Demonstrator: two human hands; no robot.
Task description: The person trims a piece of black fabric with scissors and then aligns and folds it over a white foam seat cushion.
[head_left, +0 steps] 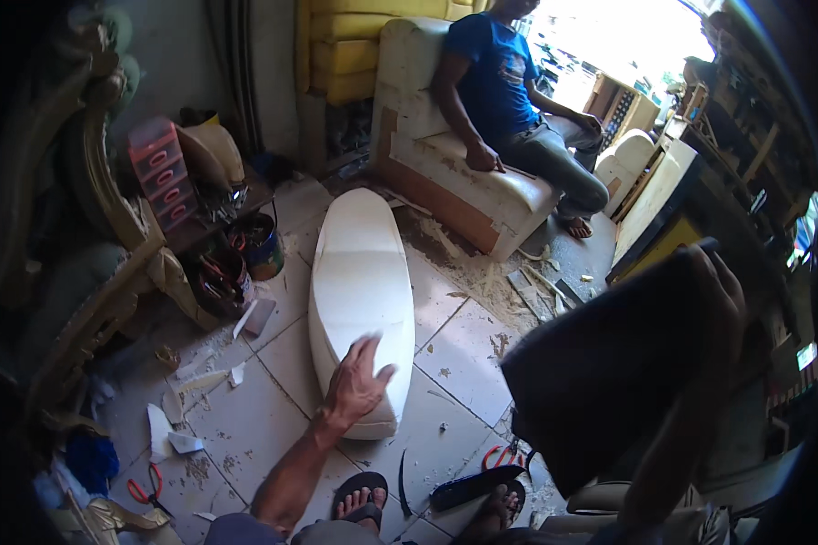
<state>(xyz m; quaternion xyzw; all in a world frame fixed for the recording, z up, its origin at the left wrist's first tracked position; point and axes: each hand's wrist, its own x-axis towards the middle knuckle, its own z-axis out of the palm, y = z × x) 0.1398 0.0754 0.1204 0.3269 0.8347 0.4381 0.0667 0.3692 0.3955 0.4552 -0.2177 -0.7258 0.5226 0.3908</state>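
left fingers (362,352) over white seat pad (364,241) | right fingers (725,277) grip black sheet (609,354) | person (500,77) seated on pale armchair (413,159)

Our left forearm (291,472) slants up from the lower edge; our left hand (358,391), its back showing, stretches its fingers forward, thumb (387,373) apart. Our right forearm (680,440) rises in shadow to the higher right hand (723,289), apparently bent in a grip.
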